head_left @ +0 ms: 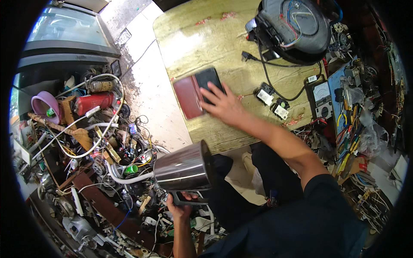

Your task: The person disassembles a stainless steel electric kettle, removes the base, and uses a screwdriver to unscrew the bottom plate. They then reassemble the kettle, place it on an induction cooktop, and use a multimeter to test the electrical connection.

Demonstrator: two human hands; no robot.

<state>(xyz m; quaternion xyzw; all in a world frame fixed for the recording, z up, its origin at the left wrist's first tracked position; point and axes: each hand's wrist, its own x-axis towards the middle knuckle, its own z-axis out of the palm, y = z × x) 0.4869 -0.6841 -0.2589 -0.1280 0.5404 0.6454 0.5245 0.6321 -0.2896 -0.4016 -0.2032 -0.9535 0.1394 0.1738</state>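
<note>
On the table (pixel 232 144), your right hand (pixel 228 105), fingers spread, seemingly handles the folder (pixel 188 96). Beside the table, your left hand (pixel 180 208) clasps the jug (pixel 180 167) handle, likely needing steadiness next.

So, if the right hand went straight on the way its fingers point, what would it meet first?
Most likely the right hand would meet the flat maroon piece on the table; whether it would touch or pass just above is unclear.

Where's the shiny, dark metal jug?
The jug is left of and below centre in the head view, its dark handle in the left hand.
</note>
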